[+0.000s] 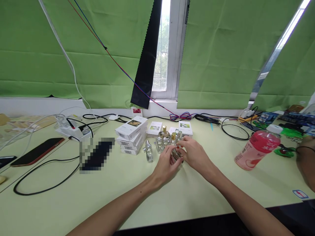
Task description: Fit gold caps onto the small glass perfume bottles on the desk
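Observation:
My left hand (166, 165) is closed around a small clear glass bottle (176, 155), mostly hidden by my fingers. Across from it, my right hand (195, 154) has its fingers bent onto the upper part of the same bottle. A tiny red spot shows between the fingertips; I cannot tell what it is. Just beyond my hands several perfume bottles stand close together, among them one with a gold cap (164, 131). To their left, a slim clear spray bottle (149, 152) stands upright by itself.
A stack of white boxes (131, 129) stands left of the bottles, with more white boxes (154, 128) behind. A pink drink bottle (258, 147) is at right, near another person's arm (306, 160). Phones (39, 151), a power strip (73, 129) and looped black cable (46, 190) lie left.

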{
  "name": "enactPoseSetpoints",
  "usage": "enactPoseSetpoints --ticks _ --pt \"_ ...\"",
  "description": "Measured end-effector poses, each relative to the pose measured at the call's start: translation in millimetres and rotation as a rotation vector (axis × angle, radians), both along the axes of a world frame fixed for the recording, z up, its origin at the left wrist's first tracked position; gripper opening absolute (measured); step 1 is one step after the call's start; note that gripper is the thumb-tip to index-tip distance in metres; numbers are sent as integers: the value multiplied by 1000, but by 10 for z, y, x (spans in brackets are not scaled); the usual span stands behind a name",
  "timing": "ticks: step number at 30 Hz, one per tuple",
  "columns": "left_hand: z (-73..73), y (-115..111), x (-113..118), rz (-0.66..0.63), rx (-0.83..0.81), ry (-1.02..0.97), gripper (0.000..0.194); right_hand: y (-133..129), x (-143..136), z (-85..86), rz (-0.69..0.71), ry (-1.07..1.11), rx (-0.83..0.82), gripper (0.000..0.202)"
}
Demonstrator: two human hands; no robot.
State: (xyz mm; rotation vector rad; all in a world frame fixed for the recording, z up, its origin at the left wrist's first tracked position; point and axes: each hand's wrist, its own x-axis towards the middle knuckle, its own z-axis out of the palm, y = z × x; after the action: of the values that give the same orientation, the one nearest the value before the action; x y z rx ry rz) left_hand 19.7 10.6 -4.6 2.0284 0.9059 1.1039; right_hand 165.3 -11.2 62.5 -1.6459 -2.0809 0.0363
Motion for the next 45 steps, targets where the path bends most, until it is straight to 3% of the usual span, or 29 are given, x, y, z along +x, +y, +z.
enactPoseSetpoints --ticks 6,16,32,45 --pt "-7 6 -10 5 7 26 27 50 74 -25 104 -18 -1 17" --pt "-8 10 -11 14 25 31 28 43 79 -8 136 -60 10 19" --pt "-24 15 12 1 17 21 24 101 55 -93 136 -64 36 28" --pt "-35 7 22 14 54 28 21 42 -41 -56 67 -85 78 27"
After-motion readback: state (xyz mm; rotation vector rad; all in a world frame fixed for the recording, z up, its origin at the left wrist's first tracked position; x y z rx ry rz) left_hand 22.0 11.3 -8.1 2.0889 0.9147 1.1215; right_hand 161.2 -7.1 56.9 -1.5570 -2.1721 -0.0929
